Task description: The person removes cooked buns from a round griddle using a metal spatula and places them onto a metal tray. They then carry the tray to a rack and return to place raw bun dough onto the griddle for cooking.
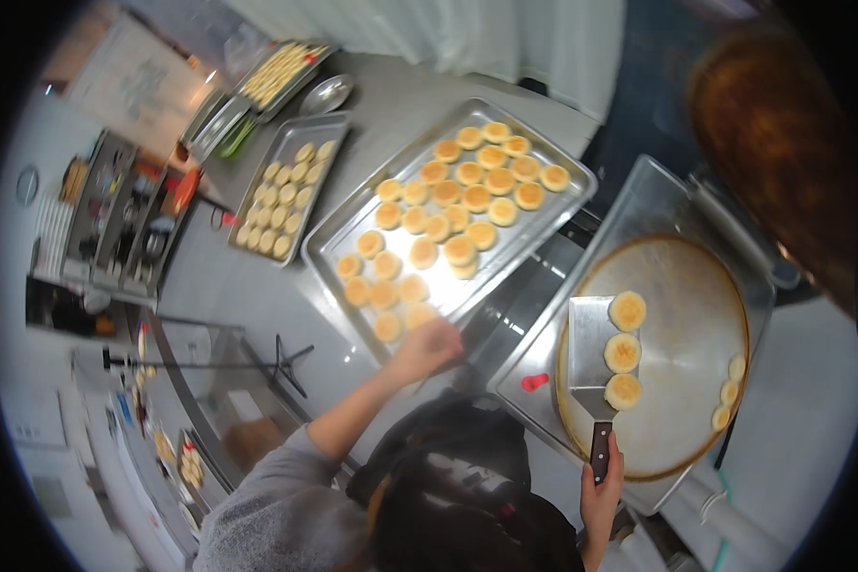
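My right hand (602, 493) grips the dark handle of a wide metal spatula (592, 343) over a round griddle (686, 343). Three browned round cakes (623, 353) line up along the right side of its blade, partly overhanging that edge. A few paler cakes (729, 393) sit at the griddle's right rim. My left hand (429, 350), blurred, is at the near edge of a large metal tray (579, 179), close to the cakes there. Its fingers look curled, but whether they hold anything is hidden. Many browned cakes (475, 198) lie spread over this tray.
A raised brown lid (772, 157) stands behind the griddle. Left of the large tray, a smaller tray (286, 150) holds pale cakes. Farther back are a filled tray (282, 75) and a metal bowl (327, 94). A red object (535, 382) lies on the griddle's surround.
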Motion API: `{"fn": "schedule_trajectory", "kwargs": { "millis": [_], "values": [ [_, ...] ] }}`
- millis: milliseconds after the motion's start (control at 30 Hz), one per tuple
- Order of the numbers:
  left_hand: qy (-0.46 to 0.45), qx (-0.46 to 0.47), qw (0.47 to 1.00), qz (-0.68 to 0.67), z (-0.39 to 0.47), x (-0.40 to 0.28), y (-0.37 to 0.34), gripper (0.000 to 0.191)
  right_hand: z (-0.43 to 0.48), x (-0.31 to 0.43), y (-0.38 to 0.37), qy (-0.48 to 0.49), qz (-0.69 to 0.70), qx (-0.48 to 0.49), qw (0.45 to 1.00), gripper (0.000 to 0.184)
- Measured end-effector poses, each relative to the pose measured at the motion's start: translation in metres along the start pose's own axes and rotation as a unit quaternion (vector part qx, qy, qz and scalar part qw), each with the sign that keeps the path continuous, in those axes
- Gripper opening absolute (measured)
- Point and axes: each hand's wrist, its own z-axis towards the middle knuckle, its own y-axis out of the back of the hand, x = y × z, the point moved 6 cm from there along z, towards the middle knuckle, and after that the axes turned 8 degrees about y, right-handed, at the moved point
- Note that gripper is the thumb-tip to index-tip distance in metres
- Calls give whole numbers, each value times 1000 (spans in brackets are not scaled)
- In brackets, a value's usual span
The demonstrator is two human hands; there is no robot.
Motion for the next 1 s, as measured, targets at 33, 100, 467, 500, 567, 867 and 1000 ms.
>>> {"fn": "schedule_trajectory", "kwargs": {
  "millis": [33, 100, 467, 500, 567, 867, 1000],
  "values": [
    [-8, -24, 1000, -9, -16, 5, 13, 11, 6, 8, 1, 7, 10, 21, 1000, 60],
    [-26, -70, 997, -37, -44, 19, 42, 13, 26, 31, -6, 51, 4, 66, 997, 60],
    [92, -285, 937, -181, -132, 152, 141, 8, 168, 135, -165, 226, 58, 343, 910, 57],
    [78, -286, 932, -209, -136, 155, 144, 8, 184, 144, -178, 265, 45, 363, 892, 57],
    [69, -301, 921, -238, -148, 164, 155, 8, 216, 164, -208, 316, 24, 414, 853, 57],
    [141, -399, 854, -304, -202, 200, 188, 7, 317, 243, -306, 156, -135, 629, 749, 56],
    [134, -401, 846, -325, -203, 200, 192, 9, 328, 278, -320, 169, -206, 652, 710, 56]
  ]
}}
